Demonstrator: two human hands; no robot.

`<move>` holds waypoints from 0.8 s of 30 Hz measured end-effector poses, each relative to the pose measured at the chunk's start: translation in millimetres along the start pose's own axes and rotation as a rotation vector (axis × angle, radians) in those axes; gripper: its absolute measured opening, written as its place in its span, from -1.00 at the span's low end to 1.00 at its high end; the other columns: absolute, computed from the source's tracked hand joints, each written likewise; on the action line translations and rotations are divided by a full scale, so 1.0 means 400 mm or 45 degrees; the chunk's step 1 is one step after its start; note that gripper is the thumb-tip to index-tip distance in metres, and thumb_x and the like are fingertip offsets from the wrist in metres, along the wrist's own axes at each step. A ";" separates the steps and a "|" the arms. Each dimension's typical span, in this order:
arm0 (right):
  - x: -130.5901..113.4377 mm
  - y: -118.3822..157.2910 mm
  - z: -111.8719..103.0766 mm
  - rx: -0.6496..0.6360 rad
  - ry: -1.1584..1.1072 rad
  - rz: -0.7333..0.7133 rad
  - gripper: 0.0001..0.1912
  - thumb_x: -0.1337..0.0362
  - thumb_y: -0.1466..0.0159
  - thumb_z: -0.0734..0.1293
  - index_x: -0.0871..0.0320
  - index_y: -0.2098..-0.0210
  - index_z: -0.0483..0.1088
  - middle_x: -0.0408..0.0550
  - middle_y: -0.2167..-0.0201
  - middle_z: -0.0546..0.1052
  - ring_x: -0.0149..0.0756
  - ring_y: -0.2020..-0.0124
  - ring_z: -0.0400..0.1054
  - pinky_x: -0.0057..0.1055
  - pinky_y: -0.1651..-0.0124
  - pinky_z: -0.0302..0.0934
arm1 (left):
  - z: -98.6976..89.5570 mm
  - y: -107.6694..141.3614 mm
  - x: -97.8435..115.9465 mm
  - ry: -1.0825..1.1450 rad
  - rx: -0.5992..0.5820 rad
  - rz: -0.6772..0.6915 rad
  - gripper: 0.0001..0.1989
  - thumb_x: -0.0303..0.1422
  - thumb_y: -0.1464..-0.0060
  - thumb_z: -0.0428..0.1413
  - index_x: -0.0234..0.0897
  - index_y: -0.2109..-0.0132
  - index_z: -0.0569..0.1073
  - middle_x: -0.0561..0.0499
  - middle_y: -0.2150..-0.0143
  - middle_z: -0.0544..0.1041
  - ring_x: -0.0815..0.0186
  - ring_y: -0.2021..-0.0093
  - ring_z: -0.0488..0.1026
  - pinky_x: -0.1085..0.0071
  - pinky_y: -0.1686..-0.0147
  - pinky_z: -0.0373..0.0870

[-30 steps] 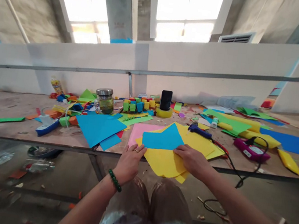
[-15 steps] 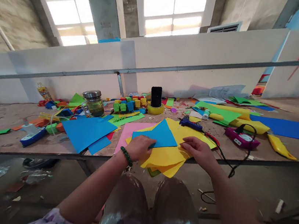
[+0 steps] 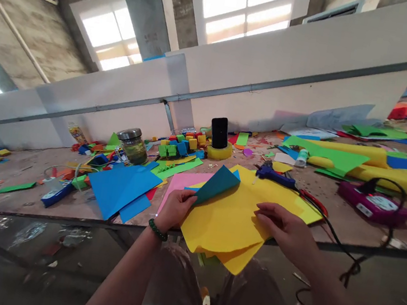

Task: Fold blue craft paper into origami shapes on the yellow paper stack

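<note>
Left hand is pinching the blue paper sheet, curling up just beyond it. Right hand is holding nothing, fingers slightly parted; left of it, yellow paper sheets are overhanging, risking slippage if nudged.

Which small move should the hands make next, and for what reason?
Perhaps bring the right hand to the blue paper, to steady it: only the left hand holds it, part of it looks raised above the yellow paper, and the right hand looks free.
</note>
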State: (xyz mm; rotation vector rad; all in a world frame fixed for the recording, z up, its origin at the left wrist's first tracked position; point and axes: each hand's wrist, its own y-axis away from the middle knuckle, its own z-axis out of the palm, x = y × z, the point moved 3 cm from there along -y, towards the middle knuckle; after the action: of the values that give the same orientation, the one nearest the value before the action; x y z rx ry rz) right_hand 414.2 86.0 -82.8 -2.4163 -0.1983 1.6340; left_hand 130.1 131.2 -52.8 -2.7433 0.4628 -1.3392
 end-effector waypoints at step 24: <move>-0.033 0.029 -0.028 0.350 0.235 -0.024 -0.61 -0.07 -0.21 0.30 0.09 0.20 0.51 0.07 0.24 0.61 -0.07 0.23 0.54 -0.25 0.30 0.48 | 0.016 0.070 0.037 -0.145 -0.201 0.298 -0.59 -0.14 -0.14 0.10 -0.20 -0.06 0.54 -0.10 -0.10 0.53 0.09 -0.11 0.44 0.24 -0.12 0.34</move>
State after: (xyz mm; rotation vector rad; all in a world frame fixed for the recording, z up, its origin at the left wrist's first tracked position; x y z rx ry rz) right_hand 419.5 70.8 -70.0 -2.3253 0.0320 1.3219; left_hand 136.8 99.5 -50.6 -2.7585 0.8841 -1.1302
